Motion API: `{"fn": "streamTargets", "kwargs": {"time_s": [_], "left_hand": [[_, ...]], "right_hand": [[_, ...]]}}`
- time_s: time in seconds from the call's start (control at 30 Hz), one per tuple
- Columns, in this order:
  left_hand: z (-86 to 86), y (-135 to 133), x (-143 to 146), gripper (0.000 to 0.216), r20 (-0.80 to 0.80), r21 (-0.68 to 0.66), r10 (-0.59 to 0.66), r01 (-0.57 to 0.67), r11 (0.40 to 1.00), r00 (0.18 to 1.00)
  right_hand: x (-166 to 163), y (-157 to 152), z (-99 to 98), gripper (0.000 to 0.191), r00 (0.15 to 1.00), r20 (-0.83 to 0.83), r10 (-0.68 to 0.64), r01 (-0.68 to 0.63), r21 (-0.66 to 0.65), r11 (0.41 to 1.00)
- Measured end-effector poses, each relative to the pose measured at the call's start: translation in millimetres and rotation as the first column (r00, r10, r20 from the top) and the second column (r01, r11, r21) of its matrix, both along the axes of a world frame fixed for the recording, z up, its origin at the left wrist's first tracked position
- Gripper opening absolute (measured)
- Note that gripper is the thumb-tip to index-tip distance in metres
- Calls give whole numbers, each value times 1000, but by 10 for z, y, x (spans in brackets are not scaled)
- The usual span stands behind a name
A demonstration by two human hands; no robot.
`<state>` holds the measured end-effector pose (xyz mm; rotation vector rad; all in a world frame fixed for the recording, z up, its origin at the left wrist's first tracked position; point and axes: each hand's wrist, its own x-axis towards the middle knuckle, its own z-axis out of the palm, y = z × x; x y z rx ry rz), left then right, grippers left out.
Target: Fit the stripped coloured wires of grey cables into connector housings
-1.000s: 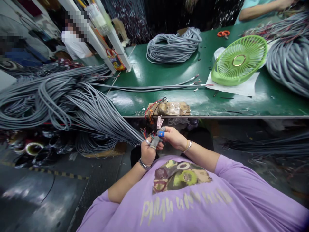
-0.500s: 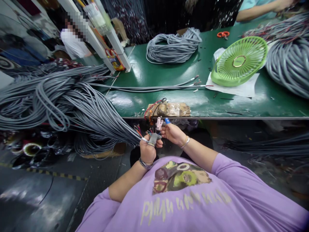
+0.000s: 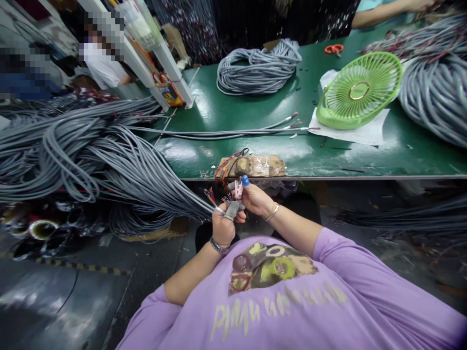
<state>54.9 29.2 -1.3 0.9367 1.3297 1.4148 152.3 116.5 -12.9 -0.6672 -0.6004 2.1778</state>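
Note:
My left hand [image 3: 223,226] is closed round the ends of a thick bundle of grey cables [image 3: 109,165] that runs off to the left. Coloured inner wires [image 3: 215,197] fan out above its fist; a grey cot covers one finger. My right hand [image 3: 254,199] is just to the right, fingers pinched on a few of those wire ends, a blue cot on its raised fingertip. A small pink clip-like tool [image 3: 239,188] hangs between the hands and the table edge.
A taped wooden block [image 3: 260,166] with red wires sits at the edge of the green table [image 3: 255,112]. Further back lie a grey cable coil [image 3: 257,70], a green fan [image 3: 359,90], orange scissors [image 3: 333,48] and more cable at right [image 3: 434,97]. Other people work behind.
My right hand has risen from beside the left thumb to the wire tips near the pink clip. The left hand has kept its hold on the bundle.

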Motion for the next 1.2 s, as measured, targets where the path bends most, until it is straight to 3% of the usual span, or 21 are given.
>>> {"fn": "streamTargets", "kwargs": {"time_s": [0.2, 0.47, 0.7, 0.87, 1.2], "left_hand": [[-17, -24, -8, 32, -37, -24, -8, 7, 1000, 999], [-10, -72, -37, 30, -33, -3, -1, 1, 1000, 999], [-32, -117, -88, 26, -103, 67, 107, -101, 993, 989], [20, -56, -59, 26, -130, 87, 166, -156, 984, 977], [-2, -2, -46, 17, -206, 99, 155, -137, 986, 966]], "right_hand": [[-56, -10, 3, 49, 996, -9, -85, 85, -31, 996], [74, -58, -11, 64, 997, -61, 51, -55, -54, 997], [161, -64, 50, 56, 995, -36, 98, -98, -20, 995], [108, -85, 91, 43, 1000, 7, 14, -14, 32, 999], [-31, -33, 3, 40, 995, -48, -91, 84, -125, 989]]}}
